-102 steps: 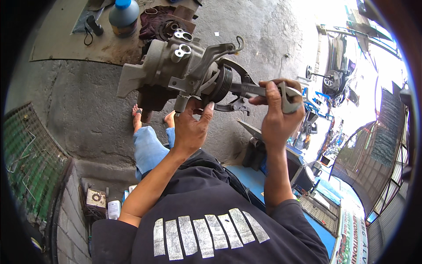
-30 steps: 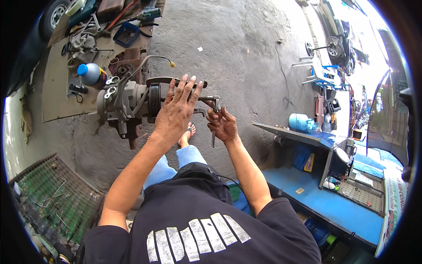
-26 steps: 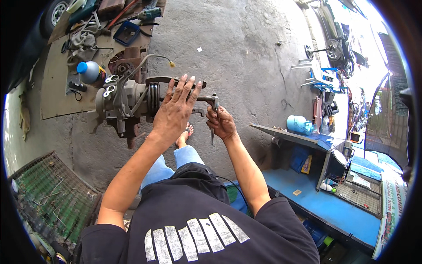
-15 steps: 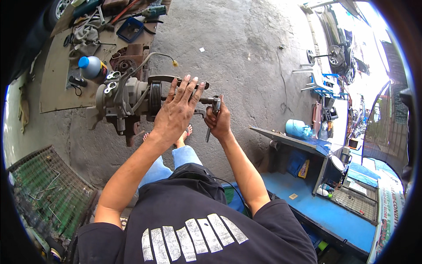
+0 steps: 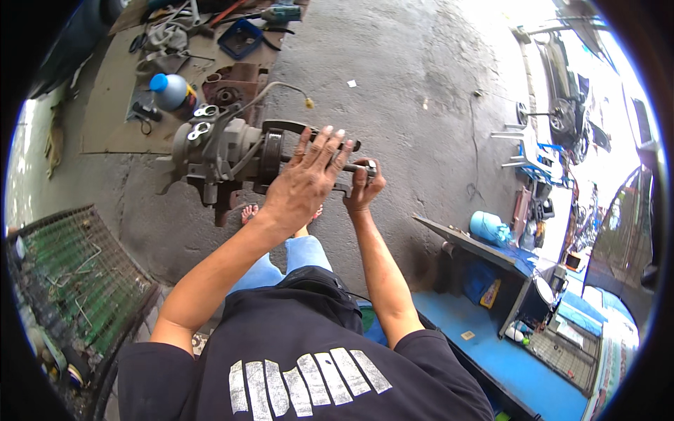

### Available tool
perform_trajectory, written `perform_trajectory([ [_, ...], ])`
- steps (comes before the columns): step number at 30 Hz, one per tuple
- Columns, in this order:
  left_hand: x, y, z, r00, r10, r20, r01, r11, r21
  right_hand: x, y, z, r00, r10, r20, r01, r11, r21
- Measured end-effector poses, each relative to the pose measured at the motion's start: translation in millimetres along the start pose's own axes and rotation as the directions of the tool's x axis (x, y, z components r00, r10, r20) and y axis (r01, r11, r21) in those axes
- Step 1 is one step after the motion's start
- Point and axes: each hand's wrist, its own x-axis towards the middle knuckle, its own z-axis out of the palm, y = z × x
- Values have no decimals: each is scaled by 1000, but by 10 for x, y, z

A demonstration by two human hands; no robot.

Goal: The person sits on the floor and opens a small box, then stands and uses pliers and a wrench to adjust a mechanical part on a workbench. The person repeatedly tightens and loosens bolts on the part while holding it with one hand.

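Observation:
A grey metal compressor (image 5: 223, 144) sits sideways at the table's near edge, its dark grooved pulley (image 5: 271, 158) facing right. A dark puller (image 5: 284, 127) spans the pulley, its screw running out to the right. My left hand (image 5: 302, 188) lies over the puller with fingers stretched out, hiding much of it and touching its upper arm. Closed at the screw's outer end is my right hand (image 5: 362, 194), gripping a wrench (image 5: 371, 168); only the metal head shows above the fingers. The wrench handle is hidden.
Rusty vise-like metal (image 5: 235, 77) stands behind the compressor. On the worktable (image 5: 105, 112) are a blue-capped bottle (image 5: 172, 92), rags and a blue tray (image 5: 241, 39). A wire-mesh rack (image 5: 70, 281) is at left, a blue-topped bench (image 5: 449, 316) at right.
My right hand has rotated with the wrench, whose handle no longer hangs below the fist. The left hand stays over the puller. The whole view has shifted, moving the scene rightward.

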Motion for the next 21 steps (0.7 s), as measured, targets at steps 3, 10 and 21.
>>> perform_trajectory([
  [3,-3,4,-3,1000,9,-22,-9,1000,3,27,-36,-44,991,101,91,-109,990,85],
  [10,-3,17,-21,999,5,-39,-4,1000,25,82,-225,-186,845,441,304,-531,757,380],
  [21,-887,333,-359,753,-657,-44,294,395,-871,321,-341,-381,802,588,-105,-530,782,329],
])
